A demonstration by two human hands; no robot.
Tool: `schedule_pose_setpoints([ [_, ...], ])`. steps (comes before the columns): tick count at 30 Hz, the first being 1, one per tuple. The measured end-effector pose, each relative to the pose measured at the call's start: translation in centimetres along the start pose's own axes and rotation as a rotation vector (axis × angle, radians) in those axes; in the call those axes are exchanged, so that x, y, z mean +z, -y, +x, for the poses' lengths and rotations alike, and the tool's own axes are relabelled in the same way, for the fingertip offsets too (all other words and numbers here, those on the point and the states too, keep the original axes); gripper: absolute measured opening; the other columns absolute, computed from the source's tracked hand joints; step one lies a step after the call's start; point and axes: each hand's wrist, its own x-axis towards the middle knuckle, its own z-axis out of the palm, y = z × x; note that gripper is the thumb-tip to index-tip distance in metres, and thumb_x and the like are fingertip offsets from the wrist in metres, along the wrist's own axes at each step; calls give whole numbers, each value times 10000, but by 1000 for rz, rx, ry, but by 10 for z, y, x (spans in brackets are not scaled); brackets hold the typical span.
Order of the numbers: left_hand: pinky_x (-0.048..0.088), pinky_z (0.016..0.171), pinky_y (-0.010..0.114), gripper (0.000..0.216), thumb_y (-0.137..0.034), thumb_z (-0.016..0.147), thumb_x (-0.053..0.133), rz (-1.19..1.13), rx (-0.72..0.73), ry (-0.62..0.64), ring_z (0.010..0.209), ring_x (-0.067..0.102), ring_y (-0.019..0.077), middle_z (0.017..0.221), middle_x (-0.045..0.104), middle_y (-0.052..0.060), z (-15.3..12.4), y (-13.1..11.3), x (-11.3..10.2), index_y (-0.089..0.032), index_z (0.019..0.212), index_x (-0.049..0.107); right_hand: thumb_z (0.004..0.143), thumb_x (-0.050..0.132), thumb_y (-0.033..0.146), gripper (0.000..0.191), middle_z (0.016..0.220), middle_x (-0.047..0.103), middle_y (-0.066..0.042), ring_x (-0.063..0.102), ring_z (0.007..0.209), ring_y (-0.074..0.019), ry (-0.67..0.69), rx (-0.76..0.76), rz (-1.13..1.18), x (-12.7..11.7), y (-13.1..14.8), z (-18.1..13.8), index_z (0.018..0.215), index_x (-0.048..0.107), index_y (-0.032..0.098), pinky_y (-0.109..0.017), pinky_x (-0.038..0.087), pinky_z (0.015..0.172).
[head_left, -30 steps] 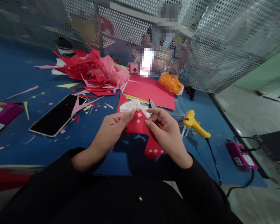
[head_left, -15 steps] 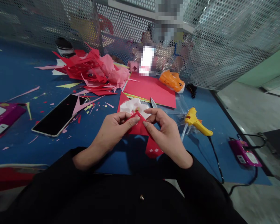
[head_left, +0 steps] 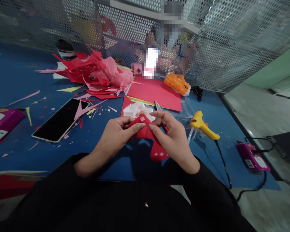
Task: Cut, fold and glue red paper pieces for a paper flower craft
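Both hands grip one piece of red paper [head_left: 145, 132] with small diamond-shaped cut-outs, held above the blue table. My left hand [head_left: 116, 137] pinches its left part between thumb and fingers. Closed on its right side is my right hand [head_left: 172, 137], the thumb pressing near the upper fold. A lower flap of the paper hangs under the right palm. Just behind the paper lies a crumpled white tissue [head_left: 135, 109]. Scissors [head_left: 158, 105] lie beyond my right hand, their handles mostly hidden by it.
To the right rest a yellow glue gun [head_left: 203, 125] and a purple power strip [head_left: 252, 157]. A stack of red sheets [head_left: 157, 91] and an orange packet [head_left: 177, 83] lie behind. On the left are a phone [head_left: 60, 120], paper scraps [head_left: 94, 71] and another purple device [head_left: 4, 124].
The red paper has tilted slightly in my fingers, so a diamond cut-out near its top shows more clearly. Both hands keep their grip; the view has shifted a little.
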Motion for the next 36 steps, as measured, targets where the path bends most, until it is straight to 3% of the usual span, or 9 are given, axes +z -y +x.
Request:
schedule_pose_setpoints([
  [4,436,524,231,297,-447,758,792,-61,-63,87,563,621,141,647,719,29,0,-1,-2,-171,854,738,865,606,180,237,739,624,52,605,699,-134,-49,15,2,-1,-3,2,1101,608,206,-313,476,740],
  [8,430,484,226,255,-397,732,813,-128,-112,96,546,646,149,626,721,45,2,1,-1,-165,810,737,872,625,227,221,805,693,22,652,746,-154,-70,12,12,-12,-4,7,1094,629,224,-333,511,743],
  [11,427,465,218,245,-371,716,826,-199,-130,31,543,650,142,652,730,45,4,1,0,-161,786,722,891,611,259,209,942,735,-30,690,882,-205,-270,-30,-111,-43,-11,6,1095,651,236,-405,532,840],
  [14,433,466,202,241,-350,713,833,-253,-139,-11,558,663,134,687,745,51,4,0,0,-155,769,703,871,595,247,320,1100,722,-103,679,1027,-290,-452,12,-509,-90,-35,-4,1188,639,250,-488,506,915],
  [17,443,470,191,229,-330,720,837,-281,-148,-1,576,675,128,728,759,52,4,1,-1,-154,798,712,831,612,302,393,1210,672,-210,640,1114,-381,-281,128,-818,-132,-71,-18,1205,652,190,-527,474,940],
  [20,451,468,195,213,-313,723,836,-283,-153,3,582,680,131,755,764,55,4,2,-2,-155,808,721,820,557,369,480,1223,665,-228,638,1117,-395,-63,211,-1006,-151,-102,-28,1232,636,134,-533,471,931],
  [24,458,465,200,209,-305,701,845,-281,-153,-20,581,681,136,726,752,47,5,3,-1,-163,797,725,799,481,296,469,1158,710,-179,659,1069,-352,43,243,-1147,-145,-119,-31,1215,641,149,-533,429,976],
  [29,461,459,210,205,-309,690,848,-280,-151,-21,582,680,144,709,742,47,6,3,-1,-170,778,725,797,487,271,397,1059,730,-144,660,1004,-324,28,224,-1205,-136,-117,-28,1142,665,185,-497,417,952],
  [36,456,465,194,195,-292,717,835,-276,-142,-20,583,677,130,722,750,50,6,4,-1,-159,782,709,826,506,277,306,943,693,-167,642,824,-296,80,218,-1213,-134,-110,-25,1021,689,129,-383,444,722],
])
